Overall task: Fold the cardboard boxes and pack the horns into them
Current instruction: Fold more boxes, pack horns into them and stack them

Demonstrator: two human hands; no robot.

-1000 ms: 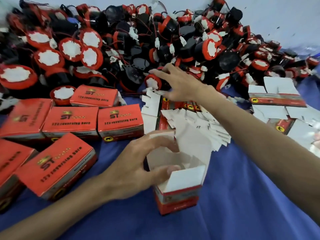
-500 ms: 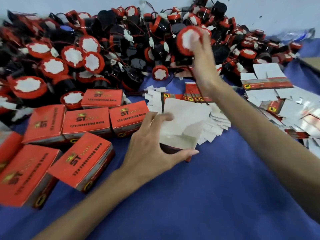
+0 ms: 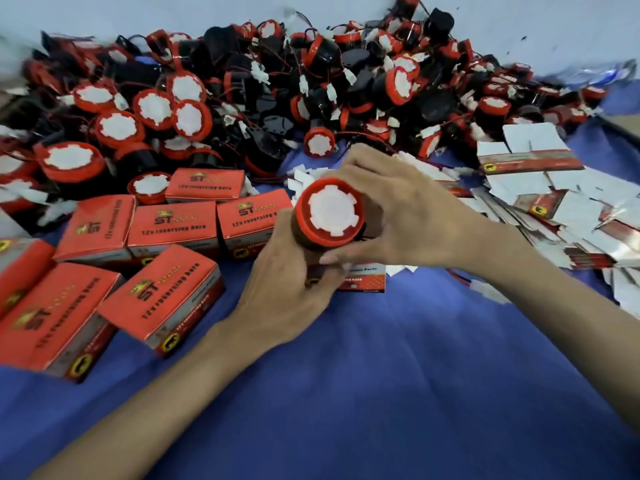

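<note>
Head view: right hand (image 3: pixel 412 209) curled round a horn (image 3: pixel 329 213), fingers over its far side, thumb under its lower edge; red rim and white face turned toward the camera. Left hand (image 3: pixel 287 289) grips from below, at the horn's dark body and the open box (image 3: pixel 363 277) just beneath it; how much of the box the fingers hold, cannot tell. Box mostly hidden, one red printed side showing right of the left hand. All above a blue-covered table (image 3: pixel 381 393). Closed red boxes (image 3: pixel 166 292) lie grouped at left. Flat unfolded cartons (image 3: pixel 554 209) stacked at right. Loose horn pile (image 3: pixel 277 91) across the far side, wires and white connectors tangled.
</note>
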